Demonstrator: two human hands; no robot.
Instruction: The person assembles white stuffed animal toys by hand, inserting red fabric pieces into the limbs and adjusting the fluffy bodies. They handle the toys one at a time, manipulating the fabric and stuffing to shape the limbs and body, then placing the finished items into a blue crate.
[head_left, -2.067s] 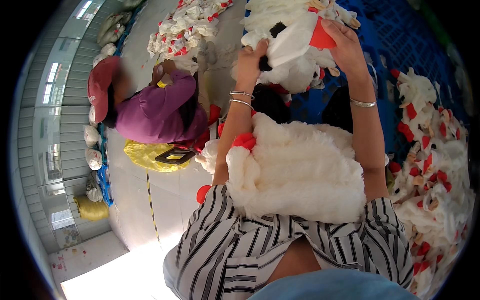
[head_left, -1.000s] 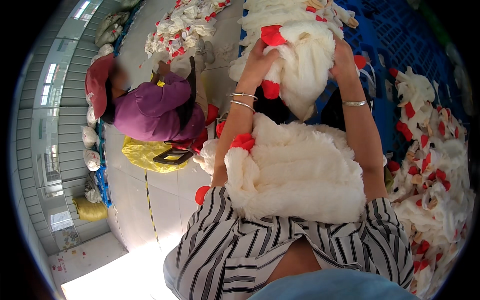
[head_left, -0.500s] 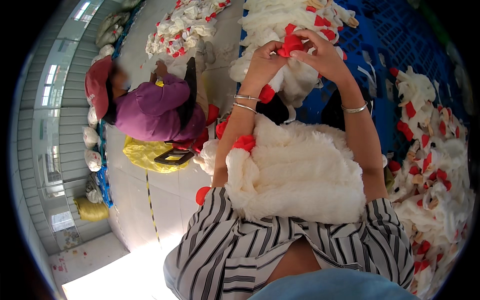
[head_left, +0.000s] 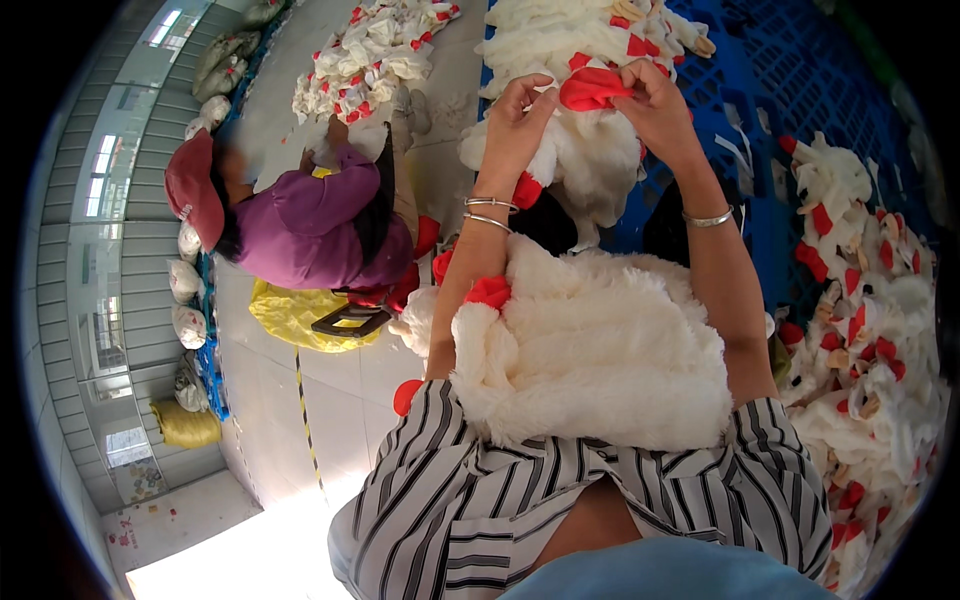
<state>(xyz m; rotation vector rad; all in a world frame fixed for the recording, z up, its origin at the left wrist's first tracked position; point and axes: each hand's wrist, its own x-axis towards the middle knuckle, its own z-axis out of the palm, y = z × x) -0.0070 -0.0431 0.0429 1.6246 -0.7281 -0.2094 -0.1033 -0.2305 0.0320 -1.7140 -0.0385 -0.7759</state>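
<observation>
Out in front of me, my right hand [head_left: 657, 112] pinches the right edge of a red fabric piece [head_left: 592, 90] on a white plush skin [head_left: 590, 165], which hangs limp below it. Just left of the red piece, my left hand [head_left: 520, 120] is closed, thumb and fingertips together. A small pale bit shows at those fingertips, too small to name. Across my lap, between my forearms, lies a thick fluffy white plush piece [head_left: 600, 340] with a red tip [head_left: 488, 292] at its left corner.
More white plush skins with red parts lie ahead [head_left: 560, 40], on blue plastic pallets [head_left: 760, 60], and heaped at right [head_left: 860, 380]. Another pile [head_left: 375, 60] sits on the floor at far left. A person in purple [head_left: 310, 220] sits at my left, beside a yellow sack [head_left: 295, 315].
My hands have moved apart. The red piece, bunched between both hands before, is now spread flatter, with my left hand drawn off to its left.
</observation>
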